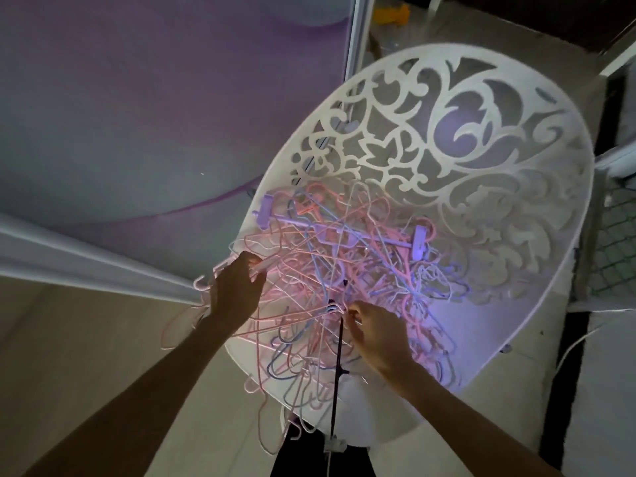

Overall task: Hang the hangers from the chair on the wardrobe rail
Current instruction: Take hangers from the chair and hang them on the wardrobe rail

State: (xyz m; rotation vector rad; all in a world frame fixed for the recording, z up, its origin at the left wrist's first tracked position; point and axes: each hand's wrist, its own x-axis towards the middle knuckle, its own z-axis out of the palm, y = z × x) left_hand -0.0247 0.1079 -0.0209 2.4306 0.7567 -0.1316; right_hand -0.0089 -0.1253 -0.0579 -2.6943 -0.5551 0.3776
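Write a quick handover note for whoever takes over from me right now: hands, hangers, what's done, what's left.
Left hand: gripping a pink hanger at the pile's left edge.
Right hand: pinching hangers near the black hanger at the front.
Hangers: tangled heap of pink, blue and purple, all on the white chair.
Done: nothing visibly hung; no rail in view.
Left: untangle them and hang every one.

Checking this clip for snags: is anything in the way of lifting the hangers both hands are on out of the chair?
Yes. The left hand and right hand grip hangers inside a tangled hanger pile on the white chair; neighbouring hangers cross over them, and a black hanger lies across the front. The wardrobe rail is not in view.
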